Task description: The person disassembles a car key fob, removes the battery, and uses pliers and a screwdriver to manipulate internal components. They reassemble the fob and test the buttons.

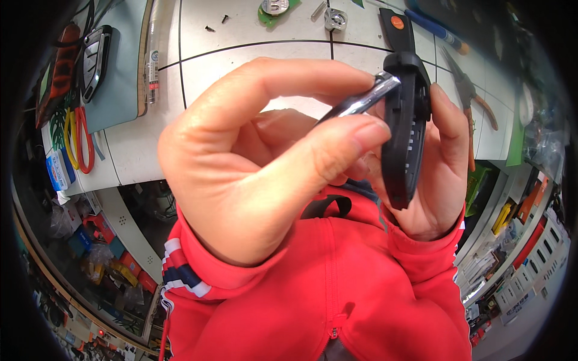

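Note:
My left hand point(241, 156) pinches a slim, chrome-edged black piece point(364, 99) between thumb and forefinger. Its tip meets the upper side of a black plastic key fob case point(404, 144), which is seen almost edge-on. Small pale marks run along the case's side. My right hand point(445, 144) grips this case from the right, fingers closed around it and partly hidden behind. Beyond the hands, a green circuit board with a round silver part point(275, 7) lies on the white tiled bench point(241, 51). Two small dark screws point(225, 19) and a small metal part point(336, 20) lie near it.
A black handle with an orange dot point(397, 30), a blue screwdriver point(436, 30) and pliers point(466, 90) lie at right. Left are a grey-green mat point(123, 78), a flip car key point(96, 57), a clear tube point(153, 66) and red-and-yellow handles point(83, 141). Cluttered shelves flank me below.

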Tool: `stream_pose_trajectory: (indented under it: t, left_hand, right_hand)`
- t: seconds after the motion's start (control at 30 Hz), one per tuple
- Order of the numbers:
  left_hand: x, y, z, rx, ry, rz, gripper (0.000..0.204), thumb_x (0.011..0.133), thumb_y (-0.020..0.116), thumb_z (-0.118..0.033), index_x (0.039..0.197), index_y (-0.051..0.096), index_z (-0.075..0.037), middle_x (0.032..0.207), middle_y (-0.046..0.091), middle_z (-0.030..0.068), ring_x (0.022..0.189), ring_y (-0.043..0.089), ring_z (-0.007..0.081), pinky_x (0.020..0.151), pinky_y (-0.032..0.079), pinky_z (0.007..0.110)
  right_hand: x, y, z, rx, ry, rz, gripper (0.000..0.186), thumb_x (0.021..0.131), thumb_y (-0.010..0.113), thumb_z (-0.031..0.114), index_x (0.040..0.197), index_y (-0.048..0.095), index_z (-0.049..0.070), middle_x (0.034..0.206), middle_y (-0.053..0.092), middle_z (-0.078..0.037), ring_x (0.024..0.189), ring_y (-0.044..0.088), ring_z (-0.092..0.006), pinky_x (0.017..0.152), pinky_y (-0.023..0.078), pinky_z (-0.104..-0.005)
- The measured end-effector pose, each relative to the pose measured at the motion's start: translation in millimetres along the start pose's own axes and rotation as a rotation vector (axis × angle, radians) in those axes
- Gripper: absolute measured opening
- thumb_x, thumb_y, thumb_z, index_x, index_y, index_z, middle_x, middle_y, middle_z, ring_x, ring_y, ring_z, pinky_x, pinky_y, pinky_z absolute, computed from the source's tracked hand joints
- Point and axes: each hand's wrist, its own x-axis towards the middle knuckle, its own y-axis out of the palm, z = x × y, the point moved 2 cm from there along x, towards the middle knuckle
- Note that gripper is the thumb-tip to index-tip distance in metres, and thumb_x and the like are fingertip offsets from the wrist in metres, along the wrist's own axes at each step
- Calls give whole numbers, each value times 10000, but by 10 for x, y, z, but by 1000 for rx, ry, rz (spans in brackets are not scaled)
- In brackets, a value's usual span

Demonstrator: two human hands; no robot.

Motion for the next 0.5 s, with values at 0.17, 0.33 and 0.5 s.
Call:
stream_pose_trajectory:
  t: [0.17,0.33,0.5]
  left_hand:
    - [9,-48,2,62,-81,-7,297,792,611,-91,1031,545,72,896,619,194,551,580,139,478,468,216]
    - [20,-47,39,97,-33,-2,262,804,591,-78,1025,558,60,901,626,175,612,596,131,501,466,202]
    - [21,-27,37,-48,-27,-11,235,802,589,-52,1012,572,50,878,639,148,668,611,128,527,463,180]
  right_hand:
    - [-25,146,-15,-219,-120,-254,397,911,386,325,1043,511,-27,797,597,-66,562,498,-84,493,414,-211]
    - [-52,227,-36,-363,-242,-451,408,904,386,335,1058,502,-25,705,558,-44,501,451,-76,409,365,-203]
    - [-40,261,-15,-553,-287,-441,376,892,400,296,1062,475,-30,713,539,-59,485,433,-78,402,363,-196]
